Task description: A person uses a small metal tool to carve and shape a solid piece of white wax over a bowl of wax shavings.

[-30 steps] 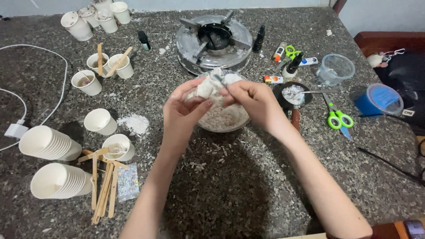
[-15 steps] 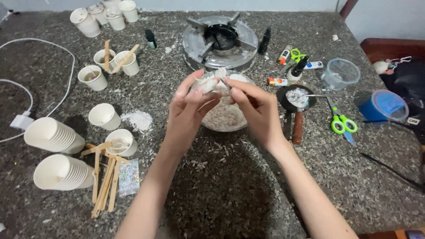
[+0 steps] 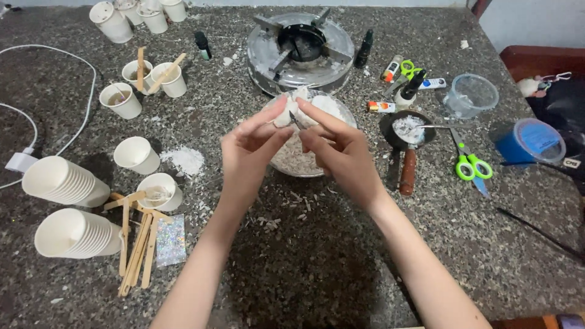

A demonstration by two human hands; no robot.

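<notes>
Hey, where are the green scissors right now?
The green scissors lie on the stone counter to the right of the hands, between the small dark pan with a wooden handle and the blue tub.

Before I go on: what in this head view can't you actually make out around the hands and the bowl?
- White lump: mostly covered by the left hand and right hand; its shape is unclear.
- Thin tool tip in the right hand: too small to identify.
- Glass bowl: both hands hide its middle and near rim.
- Small pan: white contents too small to tell.
- Dark bag: cut off by the right edge.
</notes>
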